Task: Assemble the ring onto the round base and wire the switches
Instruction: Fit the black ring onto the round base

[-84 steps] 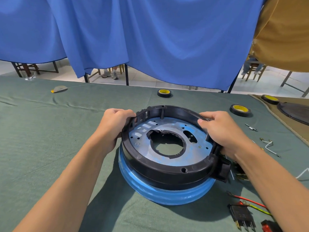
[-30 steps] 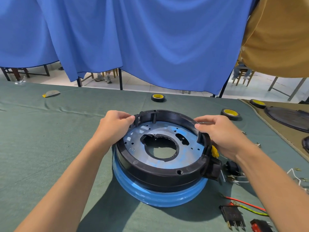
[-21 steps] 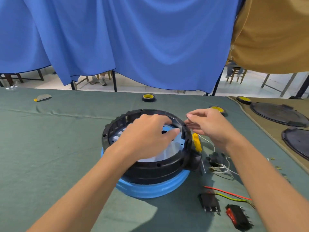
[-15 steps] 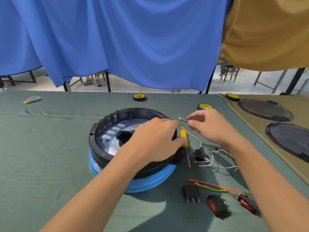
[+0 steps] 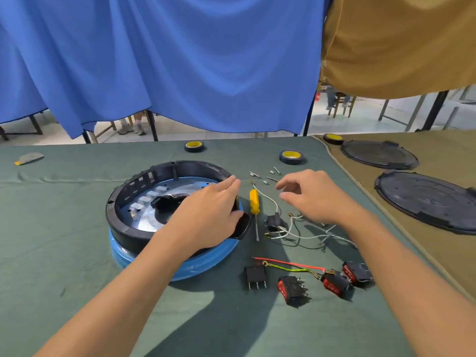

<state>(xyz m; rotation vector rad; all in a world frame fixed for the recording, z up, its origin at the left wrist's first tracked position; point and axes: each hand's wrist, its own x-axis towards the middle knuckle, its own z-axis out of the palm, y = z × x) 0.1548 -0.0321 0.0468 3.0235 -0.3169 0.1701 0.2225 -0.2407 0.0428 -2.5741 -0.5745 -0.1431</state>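
The black ring (image 5: 121, 202) sits on top of the blue round base (image 5: 206, 264) on the green table (image 5: 51, 240), and it looks level all round, so the first half of the job appears done. Whether it is fastened down I cannot tell. A few small screws (image 5: 273, 173) lie loose just beyond the ring's right side, which suggests fixing may still be owed.

The left hand (image 5: 206, 215) lies palm-down over the right edge of the ring, fingers straight and thumb against the black tab there. Its grip is loose: it steadies the ring rather than clasping it. The right hand (image 5: 316, 199) hovers to the right of the ring above the loose parts, fingers lightly curled, its grip empty as far as I can see.

The wiring looks barely begun. Right of the ring lie a yellow screwdriver (image 5: 253, 202) and a small black switch (image 5: 273, 220) already trailing white wires (image 5: 296, 237). Nearer the person than the ring lie four rocker switches (image 5: 255, 275) and a red wire (image 5: 288, 262). None of the switches is seated in the ring, so mounting and connecting them all remains.
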